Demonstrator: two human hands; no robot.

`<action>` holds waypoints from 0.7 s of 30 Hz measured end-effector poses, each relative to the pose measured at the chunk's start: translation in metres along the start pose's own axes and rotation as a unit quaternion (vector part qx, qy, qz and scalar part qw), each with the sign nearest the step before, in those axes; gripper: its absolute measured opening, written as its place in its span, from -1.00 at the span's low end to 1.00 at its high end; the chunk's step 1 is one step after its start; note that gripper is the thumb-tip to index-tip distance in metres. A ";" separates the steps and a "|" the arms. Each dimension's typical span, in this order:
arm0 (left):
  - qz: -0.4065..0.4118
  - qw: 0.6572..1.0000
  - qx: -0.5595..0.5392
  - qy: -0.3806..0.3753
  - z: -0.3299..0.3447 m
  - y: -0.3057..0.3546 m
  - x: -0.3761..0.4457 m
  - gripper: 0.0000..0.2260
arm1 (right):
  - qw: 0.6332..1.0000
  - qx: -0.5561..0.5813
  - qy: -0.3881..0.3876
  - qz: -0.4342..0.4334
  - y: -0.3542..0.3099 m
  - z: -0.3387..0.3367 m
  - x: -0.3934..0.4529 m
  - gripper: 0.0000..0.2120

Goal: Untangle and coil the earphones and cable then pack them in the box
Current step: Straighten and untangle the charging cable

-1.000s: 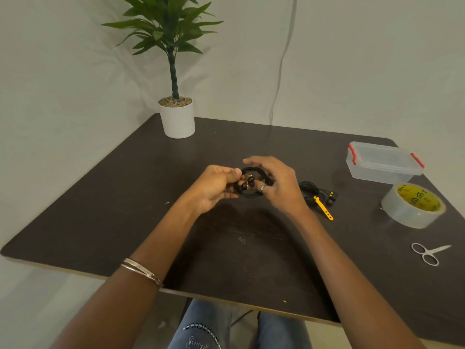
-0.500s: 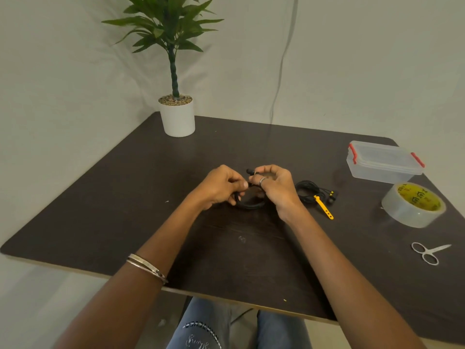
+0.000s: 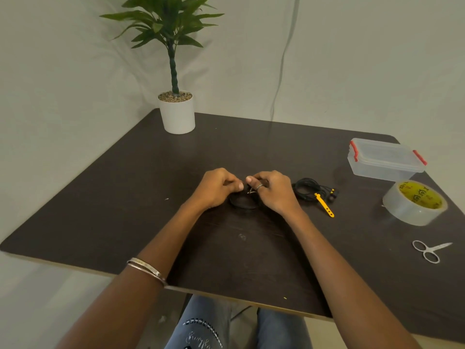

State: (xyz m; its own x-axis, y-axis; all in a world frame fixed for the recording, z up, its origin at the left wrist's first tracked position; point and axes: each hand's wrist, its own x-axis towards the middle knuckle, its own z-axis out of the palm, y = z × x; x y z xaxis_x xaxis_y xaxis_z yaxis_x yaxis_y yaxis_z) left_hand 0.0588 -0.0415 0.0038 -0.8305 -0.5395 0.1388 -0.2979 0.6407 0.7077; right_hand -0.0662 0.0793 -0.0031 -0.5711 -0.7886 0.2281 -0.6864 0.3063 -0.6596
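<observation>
Head view: dark table [image 3: 125,197] against pale walls [image 3: 63,84]; both hands' fingers [image 3: 239,185] pinch a coiled black cable [image 3: 242,204].

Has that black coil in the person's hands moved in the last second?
Yes. The black coil has come down from above the table to lie on it, nearer the person, while the yellow strap stayed put.

A dark wood-grain bench [image 3: 125,197] stood against pale, creased fabric walls [image 3: 63,84], a thin cord [image 3: 283,61] hanging down the backdrop and a pale floor [image 3: 50,298] below.
</observation>
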 end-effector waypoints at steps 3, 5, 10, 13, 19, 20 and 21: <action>-0.027 0.996 -0.077 0.024 0.001 -0.010 -0.001 -0.83 | 1.000 0.015 0.007 -0.013 0.003 0.000 -0.003 -0.76; -0.044 0.993 -0.109 0.025 0.000 -0.013 -0.001 -0.81 | 0.999 0.031 0.008 -0.013 0.004 0.000 -0.005 -0.77; -0.053 0.985 -0.164 -0.001 -0.002 -0.015 -0.002 -0.81 | 0.998 0.053 0.013 -0.014 0.005 0.002 -0.005 -0.78; -0.049 0.986 -0.161 0.001 -0.002 -0.017 -0.003 -0.80 | 0.997 0.069 0.020 -0.016 0.004 0.000 -0.006 -0.80; -0.041 0.988 -0.149 -0.015 -0.003 -0.021 -0.002 -0.82 | 0.996 0.087 0.009 -0.022 0.005 -0.001 -0.008 -0.81; -0.042 0.988 -0.151 -0.017 -0.003 -0.022 -0.002 -0.83 | 0.996 0.087 0.003 -0.025 0.005 -0.001 -0.008 -0.80; -0.043 0.987 -0.153 -0.015 -0.003 -0.022 -0.002 -0.83 | 0.996 0.086 -0.001 -0.025 0.006 -0.001 -0.007 -0.79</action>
State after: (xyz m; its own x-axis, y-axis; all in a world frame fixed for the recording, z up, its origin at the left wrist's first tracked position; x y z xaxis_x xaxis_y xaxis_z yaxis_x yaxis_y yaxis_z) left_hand 0.0684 -0.0564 -0.0101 -0.8235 -0.5648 0.0526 -0.2150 0.3966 0.8924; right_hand -0.0668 0.0873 -0.0080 -0.5364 -0.8019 0.2629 -0.6265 0.1697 -0.7607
